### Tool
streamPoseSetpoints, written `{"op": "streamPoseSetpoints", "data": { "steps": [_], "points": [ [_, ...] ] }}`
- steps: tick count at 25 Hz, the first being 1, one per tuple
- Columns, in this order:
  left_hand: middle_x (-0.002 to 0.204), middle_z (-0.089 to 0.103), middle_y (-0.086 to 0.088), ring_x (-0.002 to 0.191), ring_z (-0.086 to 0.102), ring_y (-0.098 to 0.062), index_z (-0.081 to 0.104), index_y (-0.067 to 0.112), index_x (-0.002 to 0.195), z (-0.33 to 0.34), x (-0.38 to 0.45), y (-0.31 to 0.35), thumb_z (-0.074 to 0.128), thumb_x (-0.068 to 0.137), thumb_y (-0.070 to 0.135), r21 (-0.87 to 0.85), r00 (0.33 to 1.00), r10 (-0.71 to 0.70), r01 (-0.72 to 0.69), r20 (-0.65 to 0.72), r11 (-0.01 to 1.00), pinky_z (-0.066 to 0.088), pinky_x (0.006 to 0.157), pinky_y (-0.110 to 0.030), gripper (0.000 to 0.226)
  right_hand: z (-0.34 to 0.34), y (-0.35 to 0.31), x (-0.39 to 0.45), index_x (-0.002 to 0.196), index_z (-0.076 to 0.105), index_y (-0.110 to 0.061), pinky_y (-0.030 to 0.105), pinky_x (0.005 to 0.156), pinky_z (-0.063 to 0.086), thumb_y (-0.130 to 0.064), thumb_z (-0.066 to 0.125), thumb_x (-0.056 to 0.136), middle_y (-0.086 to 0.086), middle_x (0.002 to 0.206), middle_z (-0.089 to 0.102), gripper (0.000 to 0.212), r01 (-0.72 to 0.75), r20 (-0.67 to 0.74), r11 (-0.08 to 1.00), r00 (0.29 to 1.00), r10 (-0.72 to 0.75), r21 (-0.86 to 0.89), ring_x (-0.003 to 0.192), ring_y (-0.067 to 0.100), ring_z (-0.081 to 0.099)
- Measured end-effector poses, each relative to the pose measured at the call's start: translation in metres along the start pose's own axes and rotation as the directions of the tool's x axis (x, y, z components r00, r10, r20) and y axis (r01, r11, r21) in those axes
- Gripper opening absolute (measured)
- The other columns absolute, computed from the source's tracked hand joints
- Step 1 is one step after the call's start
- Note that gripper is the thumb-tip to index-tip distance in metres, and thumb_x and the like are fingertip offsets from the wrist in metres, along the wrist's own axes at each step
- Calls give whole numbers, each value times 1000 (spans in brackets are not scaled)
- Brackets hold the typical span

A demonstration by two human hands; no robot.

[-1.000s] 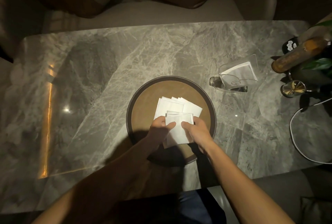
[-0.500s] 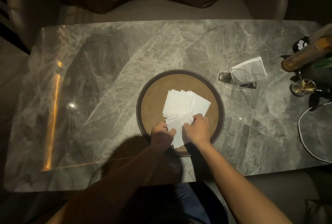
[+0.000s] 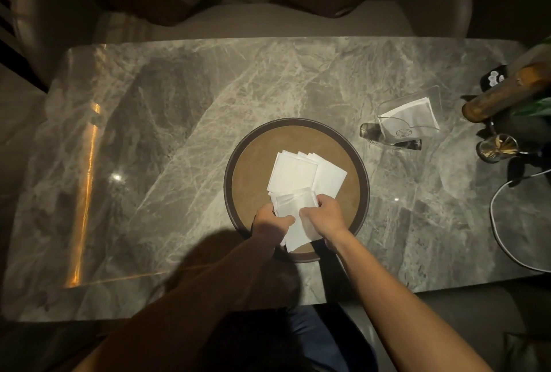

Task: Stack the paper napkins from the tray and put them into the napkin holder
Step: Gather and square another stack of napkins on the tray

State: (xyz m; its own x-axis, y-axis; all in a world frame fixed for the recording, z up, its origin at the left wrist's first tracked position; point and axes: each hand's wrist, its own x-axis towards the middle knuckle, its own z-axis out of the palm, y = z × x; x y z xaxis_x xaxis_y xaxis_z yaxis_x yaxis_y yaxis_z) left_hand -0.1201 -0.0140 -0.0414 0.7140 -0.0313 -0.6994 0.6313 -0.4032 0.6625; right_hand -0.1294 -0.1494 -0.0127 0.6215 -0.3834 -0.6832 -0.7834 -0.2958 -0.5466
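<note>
A round brown tray (image 3: 256, 169) sits on the marble table near its front edge. Several white paper napkins (image 3: 301, 174) lie fanned out on the tray. Over the tray's near side, my left hand (image 3: 269, 221) and my right hand (image 3: 325, 216) together grip a small stack of napkins (image 3: 293, 207) by its two sides. A clear napkin holder (image 3: 414, 116) stands to the right of the tray and has white napkins in it.
At the far right stand a brown bottle (image 3: 501, 97), a small metal cup of toothpicks (image 3: 496, 148), a black object (image 3: 495, 78) and a white cable (image 3: 507, 216). A cushioned seat (image 3: 268, 19) lies beyond the marble table (image 3: 179, 133).
Both hands have kept hold of the small napkin stack, shifting it slightly. The camera has tipped, so the table sits lower and to the right in view.
</note>
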Motion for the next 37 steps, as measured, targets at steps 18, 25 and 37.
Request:
{"op": "streamPoseSetpoints", "data": {
  "steps": [18,25,37],
  "points": [
    [123,71,-3,115,67,-25,63,16,128,-25,12,38,85,76,17,-375,904,296,-171,308,911,55,99,-46,57,-59,-12,-9,124,71,-16,25,82,60,-4,65,99,-2,115,79,29,166,200,881,940,-278,443,104,13,76],
    [90,75,3,84,71,-12,72,14,100,-25,10,50,77,84,7,-201,863,496,-470,99,859,58,79,-31,18,-53,-14,5,117,70,-1,25,87,59,9,66,94,9,110,77,26,314,24,848,933,-358,427,98,15,73],
    [104,71,4,99,68,-4,67,9,111,-1,14,44,76,82,4,-89,792,609,-605,28,791,54,86,-18,31,-31,-8,9,102,69,-13,15,79,54,17,66,86,-3,92,72,34,312,-43,888,948,-317,339,83,-1,68]
  ]
}}
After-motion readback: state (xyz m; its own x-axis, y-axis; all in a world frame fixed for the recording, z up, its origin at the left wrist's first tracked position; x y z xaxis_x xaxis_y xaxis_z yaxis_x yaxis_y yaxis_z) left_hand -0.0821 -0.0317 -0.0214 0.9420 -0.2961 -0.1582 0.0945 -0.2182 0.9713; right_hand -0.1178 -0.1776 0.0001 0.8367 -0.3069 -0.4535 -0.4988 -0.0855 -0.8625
